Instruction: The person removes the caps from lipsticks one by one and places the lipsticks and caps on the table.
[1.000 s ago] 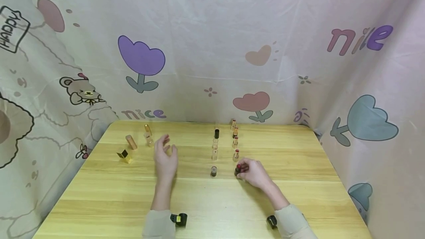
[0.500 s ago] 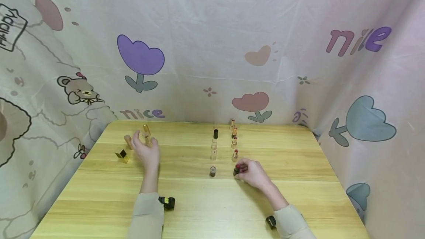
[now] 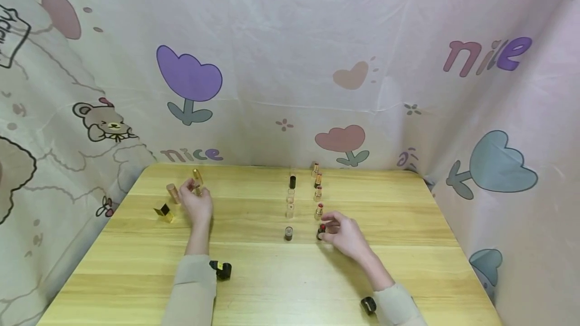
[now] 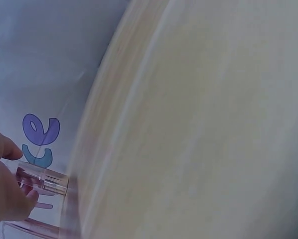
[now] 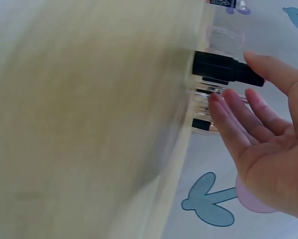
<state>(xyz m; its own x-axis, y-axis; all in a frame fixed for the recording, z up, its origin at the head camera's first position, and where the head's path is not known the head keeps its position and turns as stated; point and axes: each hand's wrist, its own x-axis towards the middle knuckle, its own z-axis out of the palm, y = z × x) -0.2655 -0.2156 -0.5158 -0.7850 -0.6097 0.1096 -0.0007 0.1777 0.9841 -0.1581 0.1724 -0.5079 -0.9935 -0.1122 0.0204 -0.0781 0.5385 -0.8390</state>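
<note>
At the table's far left, my left hand [image 3: 198, 210] has thumb and fingers around a lipstick with a clear case [image 3: 198, 190]. The left wrist view shows this clear lipstick [image 4: 42, 179] upright, its base at the table surface. My right hand [image 3: 349, 238] is beside an uncapped black lipstick [image 3: 321, 232] with a red tip. In the right wrist view that black lipstick [image 5: 216, 67] stands upright on the table. My right thumb is right at its upper end, while the other fingers are spread apart from it.
Several uncapped lipsticks [image 3: 319, 211] stand in a row beyond my right hand. Left of them runs a row of clear caps [image 3: 290, 210], a black cap [image 3: 292, 182] and a dark-based cap [image 3: 288, 234]. Near my left hand are a gold tube [image 3: 197, 176], rose-gold tube [image 3: 172, 193] and square gold case [image 3: 164, 212].
My left hand has moved left and closed around the clear lipstick. My right fingers have opened away from the black lipstick, which stays standing in place.
</note>
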